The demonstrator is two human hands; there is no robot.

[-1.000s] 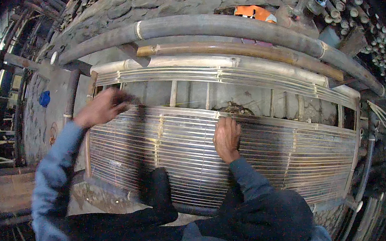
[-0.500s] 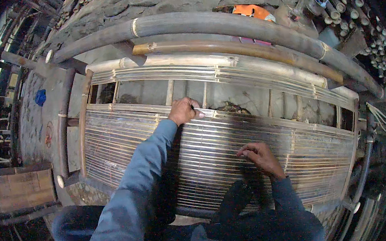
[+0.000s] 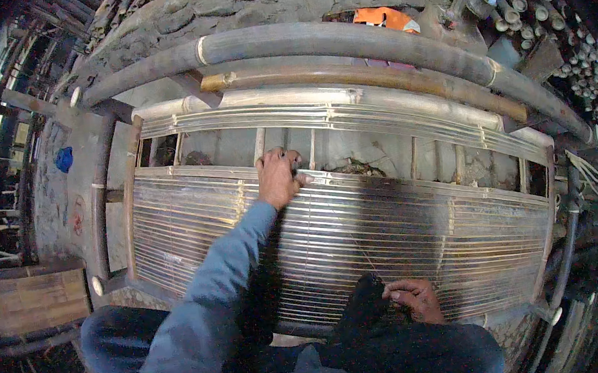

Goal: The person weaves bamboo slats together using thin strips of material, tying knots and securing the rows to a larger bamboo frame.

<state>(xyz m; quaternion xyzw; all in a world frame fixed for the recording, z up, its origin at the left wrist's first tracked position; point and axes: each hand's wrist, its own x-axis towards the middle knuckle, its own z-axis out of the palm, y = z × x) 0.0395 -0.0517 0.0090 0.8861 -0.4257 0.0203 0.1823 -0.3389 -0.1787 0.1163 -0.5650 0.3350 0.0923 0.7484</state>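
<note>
A wide panel of thin pale bamboo slats (image 3: 360,213) lies in front of me inside a bamboo frame. My left hand (image 3: 280,176) reaches to its far edge, fingers bent and pressed around the bamboo edge strip (image 3: 364,177), close to a pale binding. Low over the near right part of the panel, my right hand (image 3: 414,300) is closed, thumb and fingers pinched together. A faint thin line slants over the slats toward it; whether the fingers hold it is hard to make out. Both forearms wear blue-grey sleeves.
Beyond an open gap lies a narrower slat band (image 3: 263,118), backed by thick bamboo poles (image 3: 327,36). An orange-and-white item (image 3: 385,19) lies behind them. Stacked bamboo (image 3: 582,69) fills the far right. At left are a blue item (image 3: 64,159) and a woven panel (image 3: 34,300).
My right hand has drawn down toward me from mid-panel, staying closed. My left hand keeps its place at the far edge, its fingers shifted slightly.
</note>
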